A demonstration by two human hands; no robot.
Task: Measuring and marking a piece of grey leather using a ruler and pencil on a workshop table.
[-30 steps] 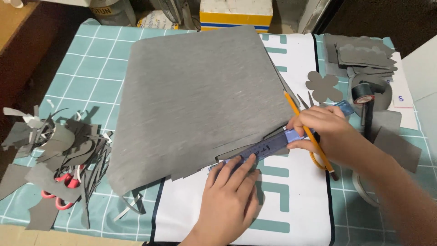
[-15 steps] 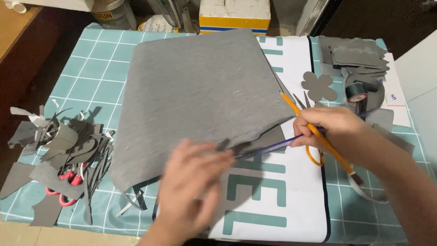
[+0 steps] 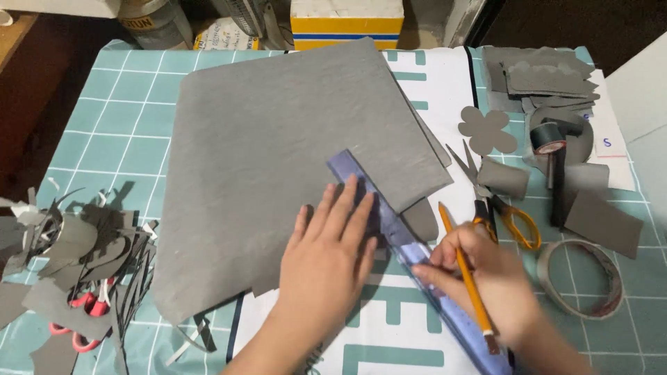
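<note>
Head camera, looking down on a table covered by a teal checked cloth (image 3: 132, 139) with a white printed banner (image 3: 410, 326) laid over it. The left hand (image 3: 326, 260) lies flat, fingers spread wide, pressing on the large grey sheet of felt-like material (image 3: 278, 139) and touching the near part of the translucent blue plastic ruler (image 3: 396, 236). The ruler lies diagonally, its far end on the grey sheet's lower right corner, its near end running off over the banner toward the bottom edge. The right hand (image 3: 479, 285) is closed around a yellow pencil (image 3: 469, 285), tip pointing away, and its fingertips rest on the ruler's right edge. Just beyond that hand lie orange-handled scissors (image 3: 497, 208), beside a small grey roll (image 3: 504, 177). Near them are a grey flower-shaped cutout (image 3: 488, 130), a black tape roll (image 3: 549, 139), a stack of grey cut pieces (image 3: 545, 73) and a pale tape ring (image 3: 580, 278). At the left edge sits a heap of grey offcuts (image 3: 76, 250) over red-handled scissors (image 3: 80, 316).
</note>
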